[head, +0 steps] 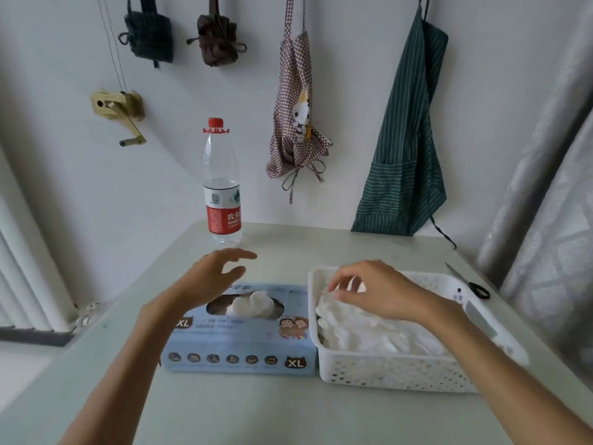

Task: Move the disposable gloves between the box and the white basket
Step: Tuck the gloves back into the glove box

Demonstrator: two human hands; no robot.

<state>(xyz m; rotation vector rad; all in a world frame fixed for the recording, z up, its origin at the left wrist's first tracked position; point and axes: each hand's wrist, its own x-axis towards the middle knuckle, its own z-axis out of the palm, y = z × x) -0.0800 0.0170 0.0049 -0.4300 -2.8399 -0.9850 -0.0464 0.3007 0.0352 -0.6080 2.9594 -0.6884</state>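
A light-blue glove box marked XL lies on the table, with a white glove sticking out of its oval top slot. Right beside it stands a white perforated basket holding a pile of white disposable gloves. My left hand hovers above the far left part of the box, fingers spread and empty. My right hand is over the basket's far left corner, fingertips pinched close above the glove pile; whether it grips a glove is unclear.
A clear water bottle with a red cap stands behind the box. Black scissors lie at the table's right edge behind the basket. Aprons hang on the wall. A curtain is at the right.
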